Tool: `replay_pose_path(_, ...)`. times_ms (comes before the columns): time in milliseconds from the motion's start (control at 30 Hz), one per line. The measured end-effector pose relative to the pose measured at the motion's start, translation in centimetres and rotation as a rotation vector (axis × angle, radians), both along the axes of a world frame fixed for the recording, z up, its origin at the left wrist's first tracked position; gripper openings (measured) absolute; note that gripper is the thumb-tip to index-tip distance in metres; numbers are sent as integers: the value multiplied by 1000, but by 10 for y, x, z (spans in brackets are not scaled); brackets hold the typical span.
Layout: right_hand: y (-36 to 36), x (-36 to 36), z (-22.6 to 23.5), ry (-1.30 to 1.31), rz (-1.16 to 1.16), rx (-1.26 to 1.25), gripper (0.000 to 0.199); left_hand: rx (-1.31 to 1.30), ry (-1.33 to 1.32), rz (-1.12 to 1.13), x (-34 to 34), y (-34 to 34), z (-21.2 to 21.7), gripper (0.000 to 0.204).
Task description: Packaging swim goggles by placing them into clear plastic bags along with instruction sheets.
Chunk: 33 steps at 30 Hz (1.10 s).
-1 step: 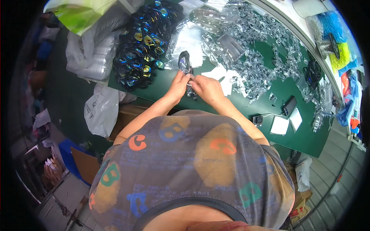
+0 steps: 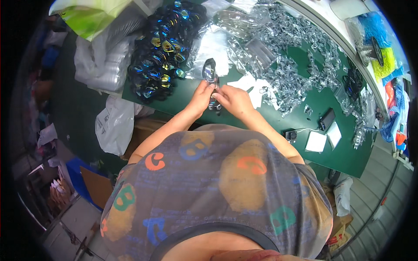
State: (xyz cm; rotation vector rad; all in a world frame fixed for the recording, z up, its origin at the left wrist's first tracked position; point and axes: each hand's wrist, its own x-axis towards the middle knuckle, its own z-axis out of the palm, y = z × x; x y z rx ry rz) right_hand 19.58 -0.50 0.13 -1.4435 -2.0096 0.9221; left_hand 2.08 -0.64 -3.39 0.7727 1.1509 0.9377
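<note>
Both hands meet over the near edge of the green table (image 2: 261,143), closed on one pair of goggles (image 2: 210,75): the left hand (image 2: 201,96) pinches the frame from below, fingers wrapped on its lower end, while the right hand (image 2: 233,100) grips the other side, its fingers curled tight against the same piece, so the goggles stand nearly on end between them, the clear lens tipped up and away from the body. Held that way, the lens faces the person, which looks like a grip for checking or fitting a part rather than for carrying; what the fingertips do at the joint is too small to tell. Just left of the hands a heap of goggles (image 2: 159,52) with mirrored blue and yellow lenses lies loose on the table, within easy reach of the left hand. Ahead and to the right spreads a wide litter of clear plastic bags (image 2: 287,56), some crumpled, some flat, and whether they hold anything cannot be told. Scraps of white paper (image 2: 254,85) lie just beyond the right hand. Farther right sit a dark box (image 2: 326,119) and a white pad (image 2: 315,141). Below the table's left end, white sacks (image 2: 115,124) slump on the floor, their contents hidden.
</note>
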Motion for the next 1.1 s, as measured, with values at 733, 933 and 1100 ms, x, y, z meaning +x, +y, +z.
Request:
replay_pose_path(733,-4,144,-119,-367,-501,5,23,-310,169,-397,-28,-14,-34,16)
replay_pose_path(933,10,171,-140,-536,-360,52,20,-339,58,-351,-16,-8,-34,15)
replay_pose_path(1100,21,162,-116,-92,-455,22,18,-301,68,-344,-13,-8,-37,15)
